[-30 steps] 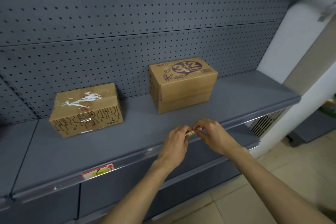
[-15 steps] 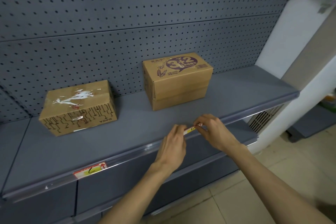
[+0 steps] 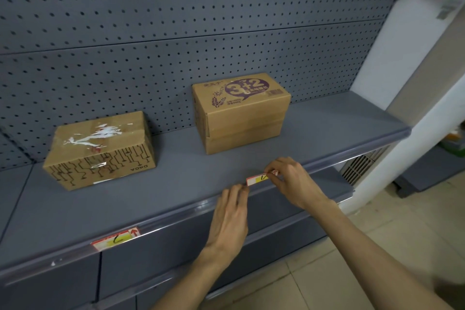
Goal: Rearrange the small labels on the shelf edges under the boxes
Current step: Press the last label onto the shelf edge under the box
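Grey shelf with a pegboard back wall filling the upper half of the frame; white pillar at the right edge, tiled floor lower right. Nothing blocks the shelf's front edge at frame centre.

Two cardboard boxes on the shelf, well apart: taped box centre-left, purple-print "3+2" box centre. Two labels on the front edge.

Label one, lower left: red/white strip, yellow patch, black handwritten mark, red arrow at its right end. Seated in the edge strip in front of the taped box, untouched.

Label two, centre of frame, in front of the "3+2" box: same red/white/yellow look, black scrawl, right end hidden by fingers.

Right hand: thumb and fingertips pinching label two's right end. Left hand: fingers together, extended, tips at the edge just beside the label's left end; can't tell if touching.
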Tool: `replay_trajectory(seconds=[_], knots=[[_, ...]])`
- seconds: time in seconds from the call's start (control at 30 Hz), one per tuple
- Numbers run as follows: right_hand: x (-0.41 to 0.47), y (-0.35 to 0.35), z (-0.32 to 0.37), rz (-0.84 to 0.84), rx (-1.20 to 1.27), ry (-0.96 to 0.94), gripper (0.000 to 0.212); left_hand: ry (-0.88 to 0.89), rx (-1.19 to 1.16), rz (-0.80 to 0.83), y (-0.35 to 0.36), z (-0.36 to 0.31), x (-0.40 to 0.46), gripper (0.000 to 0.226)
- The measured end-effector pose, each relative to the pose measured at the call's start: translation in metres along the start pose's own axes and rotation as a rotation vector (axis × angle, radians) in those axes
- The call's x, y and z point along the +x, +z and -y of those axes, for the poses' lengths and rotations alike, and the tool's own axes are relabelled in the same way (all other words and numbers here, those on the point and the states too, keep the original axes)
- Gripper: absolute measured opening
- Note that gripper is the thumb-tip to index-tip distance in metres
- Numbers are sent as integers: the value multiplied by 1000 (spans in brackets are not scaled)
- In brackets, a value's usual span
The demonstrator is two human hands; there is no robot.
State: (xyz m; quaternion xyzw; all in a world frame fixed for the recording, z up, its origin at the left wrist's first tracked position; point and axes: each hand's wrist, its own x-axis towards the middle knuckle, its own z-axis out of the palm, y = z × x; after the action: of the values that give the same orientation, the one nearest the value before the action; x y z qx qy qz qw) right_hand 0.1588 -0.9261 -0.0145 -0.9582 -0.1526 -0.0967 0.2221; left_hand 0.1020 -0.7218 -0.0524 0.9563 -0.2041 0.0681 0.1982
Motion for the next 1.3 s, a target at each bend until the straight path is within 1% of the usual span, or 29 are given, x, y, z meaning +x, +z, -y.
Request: replay_trajectory(seconds=[0.23, 0.4, 0.53, 0.7, 0.8, 0.87, 0.97, 1.1, 1.3], knots=[[-1, 2, -2, -7, -2, -1, 7, -53, 177, 92, 5, -6, -3, 83], [-1, 3, -2, -10, -11, 0, 7, -88, 203, 112, 3, -12, -2, 75], [-2, 4, -3, -18, -23, 0, 8, -107, 211, 114, 3, -14, 1, 82], [-2, 5, -3, -20, -26, -6, 7, -141, 228, 110, 6, -16, 3, 79], [-4, 5, -3, -30, -21, -12, 7, -148, 298, 133, 8, -17, 0, 78], [-6, 5, -3, -32, -16, -19, 7, -145, 293, 153, 10, -18, -4, 76], [-8, 5, -4, -30, -27, -9, 7, -157, 269, 172, 10, -22, -8, 85], [-10, 4, -6, -30, -16, -6, 7, -155, 307, 169, 6, -22, -11, 93], [-12, 3, -7, -38, -15, 0, 7, -122, 391, 189, 8, -16, -11, 94]])
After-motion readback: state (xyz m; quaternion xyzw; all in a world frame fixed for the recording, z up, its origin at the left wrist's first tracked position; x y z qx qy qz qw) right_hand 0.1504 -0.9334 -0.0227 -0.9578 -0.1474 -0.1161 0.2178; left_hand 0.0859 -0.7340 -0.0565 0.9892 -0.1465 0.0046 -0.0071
